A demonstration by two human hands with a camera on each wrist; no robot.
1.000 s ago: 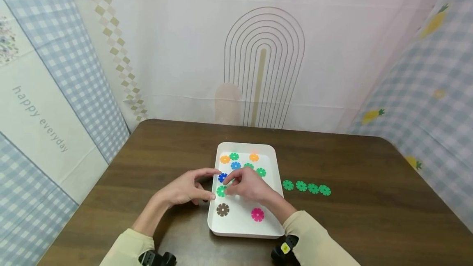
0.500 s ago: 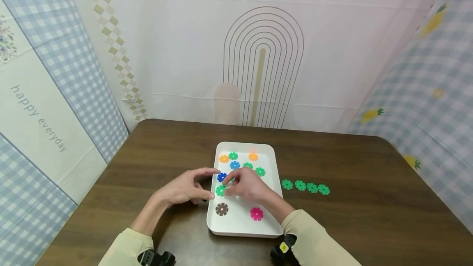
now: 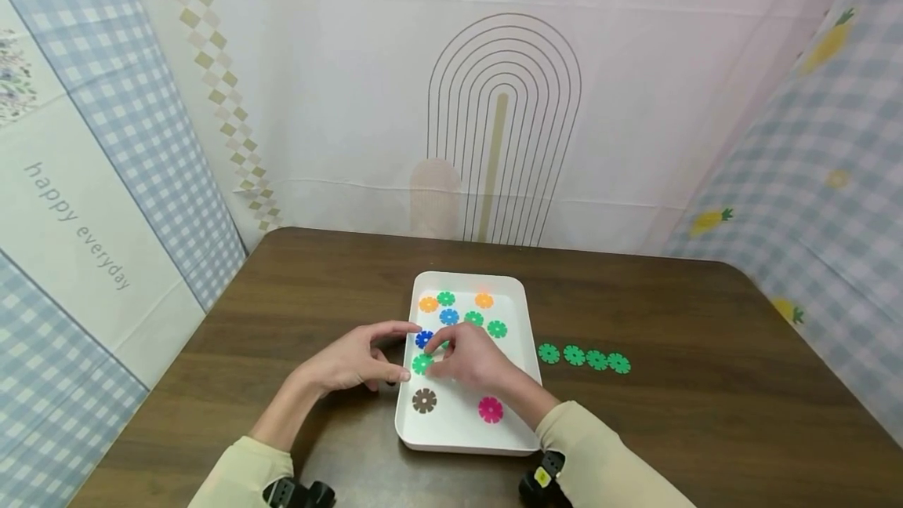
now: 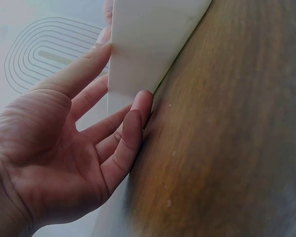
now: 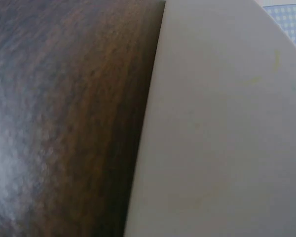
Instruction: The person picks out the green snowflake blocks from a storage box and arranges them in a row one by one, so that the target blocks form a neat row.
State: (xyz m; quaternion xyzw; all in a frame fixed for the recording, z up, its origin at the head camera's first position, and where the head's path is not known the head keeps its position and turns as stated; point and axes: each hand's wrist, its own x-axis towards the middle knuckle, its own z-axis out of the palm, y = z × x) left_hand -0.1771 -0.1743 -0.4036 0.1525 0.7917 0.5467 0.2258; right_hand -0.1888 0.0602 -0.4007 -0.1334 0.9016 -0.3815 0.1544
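A white tray [image 3: 462,439] lies on the brown table with several notched plastic discs in it. My left hand [image 3: 350,359] is at the tray's left side. In the left wrist view, the thumb of that left hand [image 4: 54,143] touches the rim of the tray [image 4: 138,44], the other fingers loosely bent by its outer wall. Over the tray, my right hand [image 3: 469,355] has index finger and thumb at opposite edges of a green disc [image 3: 421,364]. Part of another green piece shows behind the right fingers. The right wrist view shows the tray's outer wall [image 5: 202,123], not the hand.
Blue [image 3: 424,339], brown [image 3: 424,400] and pink [image 3: 490,410] discs lie in the tray, with orange [image 3: 484,300] and green [image 3: 497,328] ones farther back. Right of the tray, several green discs [image 3: 596,360] form a row on the table [image 3: 705,382]. Patterned cloth hangs behind.
The right thumb has shifted slightly toward the near end of the tray beside the green disc. The left hand, the tray and the row of discs stay in place.
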